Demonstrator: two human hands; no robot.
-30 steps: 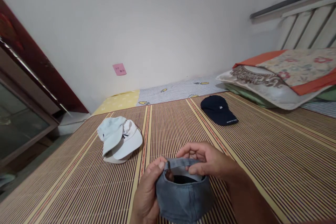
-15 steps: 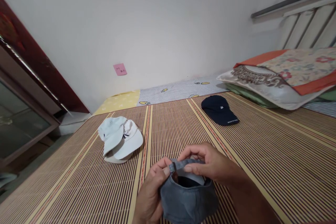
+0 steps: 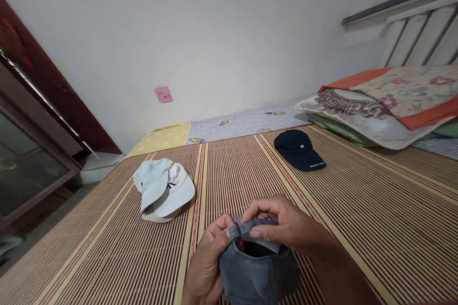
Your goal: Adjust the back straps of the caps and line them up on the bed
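Note:
A grey-blue baseball cap [image 3: 259, 274] is held low in front of me, its back opening and adjustment strap turned up. My left hand [image 3: 209, 257] pinches the strap's left end beside the small buckle [image 3: 237, 229]. On the other side, my right hand [image 3: 286, 224] grips the strap between thumb and fingers. Part of the cap's far side is hidden by the strap and hands. To the left lies a small pile of pale caps [image 3: 153, 186], with a white cap [image 3: 177, 195] overlapped by a light one. A dark navy cap [image 3: 296, 150] rests farther off to the right.
A striped bamboo mat [image 3: 236, 176] covers the bed. Stacked pillows [image 3: 375, 109] lie at the far right below a radiator [image 3: 422, 33]. Behind stands a white wall with a pink note [image 3: 163, 94]. A red door frame [image 3: 53, 76] rises at the left.
The strap between my fingers has shifted slightly and the buckle sits a little farther right and turned. Both hands stay in nearly the same place; the other caps are unmoved.

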